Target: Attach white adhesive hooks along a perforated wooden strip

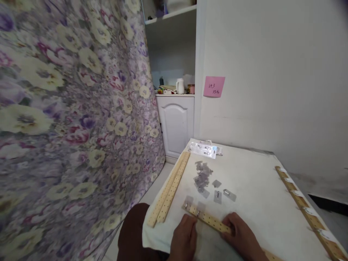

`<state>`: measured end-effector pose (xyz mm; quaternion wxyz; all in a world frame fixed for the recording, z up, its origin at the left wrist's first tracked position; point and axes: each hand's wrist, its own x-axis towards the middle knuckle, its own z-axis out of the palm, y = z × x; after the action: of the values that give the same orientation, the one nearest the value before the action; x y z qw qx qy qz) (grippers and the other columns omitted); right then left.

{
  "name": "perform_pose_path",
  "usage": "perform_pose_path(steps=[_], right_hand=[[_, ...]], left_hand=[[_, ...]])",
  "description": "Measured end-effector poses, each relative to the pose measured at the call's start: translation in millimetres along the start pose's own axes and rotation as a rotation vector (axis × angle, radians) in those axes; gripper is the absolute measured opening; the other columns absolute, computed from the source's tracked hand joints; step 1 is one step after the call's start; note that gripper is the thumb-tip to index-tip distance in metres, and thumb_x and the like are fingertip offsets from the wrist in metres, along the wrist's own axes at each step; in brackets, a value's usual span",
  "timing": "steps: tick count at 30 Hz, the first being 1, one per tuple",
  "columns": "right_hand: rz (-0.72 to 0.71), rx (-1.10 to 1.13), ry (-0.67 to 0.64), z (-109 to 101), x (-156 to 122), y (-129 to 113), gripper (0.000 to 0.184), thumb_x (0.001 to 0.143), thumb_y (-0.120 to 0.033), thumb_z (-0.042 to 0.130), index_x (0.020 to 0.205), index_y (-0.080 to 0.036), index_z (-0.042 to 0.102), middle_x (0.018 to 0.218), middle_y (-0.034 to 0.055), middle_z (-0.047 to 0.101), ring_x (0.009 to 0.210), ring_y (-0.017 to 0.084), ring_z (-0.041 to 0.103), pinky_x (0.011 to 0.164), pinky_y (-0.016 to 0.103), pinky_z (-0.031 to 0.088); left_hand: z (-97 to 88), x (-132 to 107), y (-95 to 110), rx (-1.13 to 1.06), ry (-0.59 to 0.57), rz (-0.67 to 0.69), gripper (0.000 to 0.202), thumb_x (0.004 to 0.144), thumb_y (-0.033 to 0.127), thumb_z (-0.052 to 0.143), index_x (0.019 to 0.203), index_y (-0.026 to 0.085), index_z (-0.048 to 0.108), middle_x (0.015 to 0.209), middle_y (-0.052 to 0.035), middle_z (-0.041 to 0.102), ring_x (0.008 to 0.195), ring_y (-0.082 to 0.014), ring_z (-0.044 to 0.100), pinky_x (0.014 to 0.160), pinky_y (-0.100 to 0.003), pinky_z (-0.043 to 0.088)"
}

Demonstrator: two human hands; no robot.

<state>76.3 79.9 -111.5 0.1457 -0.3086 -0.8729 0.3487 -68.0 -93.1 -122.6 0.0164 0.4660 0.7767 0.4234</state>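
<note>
A light wooden strip with rows of holes (pixel 213 221) lies at a slant near the front of the table. My right hand (pixel 240 233) is closed round its right end. My left hand (pixel 185 233) has its fingers pressed together at the strip's near edge, just below a clear hook plate (pixel 200 207); whatever they pinch is hidden. Another clear plate with a metal hook (pixel 188 201) sits at the strip's left end. Beyond the strip lie loose clear hook plates (pixel 218 196), with a heap of more of them (pixel 202 177) farther back.
Two more perforated wooden strips (pixel 170 192) lie along the table's left edge. Clear packaging (pixel 203 149) rests at the far edge. On the right stands a strip with white pieces along it (pixel 304 208). A floral curtain (pixel 81 127) hangs at left; a pink note (pixel 214 86) is on the wall.
</note>
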Motion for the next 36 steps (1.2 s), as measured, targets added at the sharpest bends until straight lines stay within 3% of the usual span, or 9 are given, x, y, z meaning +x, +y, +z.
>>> perform_pose_path(steps=[14, 22, 28, 32, 36], right_hand=[[-0.031, -0.008, 0.099, 25, 31, -23, 0.007, 0.066, -0.026, 0.056, 0.072, -0.023, 0.057, 0.079, 0.0014, 0.059, 0.080, 0.019, 0.056, 0.072, 0.028, 0.043], [-0.025, 0.019, 0.085, 37, 31, -23, 0.009, 0.069, -0.030, 0.057, 0.075, -0.024, 0.057, 0.083, 0.0020, 0.060, 0.083, 0.020, 0.057, 0.074, 0.029, 0.044], [0.034, 0.155, 0.145, 22, 38, -5, 0.021, 0.077, -0.037, 0.049, 0.088, -0.022, 0.058, 0.076, 0.0021, 0.063, 0.071, 0.019, 0.060, 0.067, 0.028, 0.046], [0.066, 0.073, 0.243, 5, 55, 6, 0.023, 0.082, -0.036, 0.040, 0.085, -0.022, 0.058, 0.077, 0.0022, 0.065, 0.073, 0.019, 0.061, 0.067, 0.028, 0.045], [0.096, -0.064, 0.240, 5, 75, 3, 0.026, 0.083, -0.035, 0.040, 0.097, -0.023, 0.059, 0.087, 0.0028, 0.067, 0.079, 0.019, 0.062, 0.068, 0.027, 0.043]], left_hand=[[4.7, -1, -7, 0.105, -0.027, 0.046, 0.019, 0.086, 0.014, 0.038, 0.089, 0.022, 0.056, 0.082, -0.0032, 0.058, 0.078, -0.0153, 0.058, 0.069, -0.026, 0.049], [4.7, 0, -7, 0.156, -0.025, 0.080, 0.021, 0.085, 0.011, 0.039, 0.089, 0.022, 0.056, 0.081, -0.0035, 0.058, 0.077, -0.0156, 0.059, 0.067, -0.026, 0.050], [4.6, 1, -8, 0.148, -0.022, 0.095, 0.021, 0.086, 0.012, 0.039, 0.092, 0.022, 0.056, 0.081, -0.0039, 0.059, 0.078, -0.0154, 0.059, 0.069, -0.026, 0.050], [5.9, 1, -12, 0.155, -0.013, 0.136, 0.020, 0.084, 0.012, 0.042, 0.093, 0.023, 0.056, 0.080, -0.0038, 0.059, 0.076, -0.0159, 0.060, 0.066, -0.026, 0.051], [5.1, 2, -13, 0.170, -0.008, 0.155, 0.019, 0.083, 0.012, 0.043, 0.093, 0.023, 0.056, 0.082, -0.0040, 0.060, 0.077, -0.0161, 0.061, 0.068, -0.025, 0.052]])
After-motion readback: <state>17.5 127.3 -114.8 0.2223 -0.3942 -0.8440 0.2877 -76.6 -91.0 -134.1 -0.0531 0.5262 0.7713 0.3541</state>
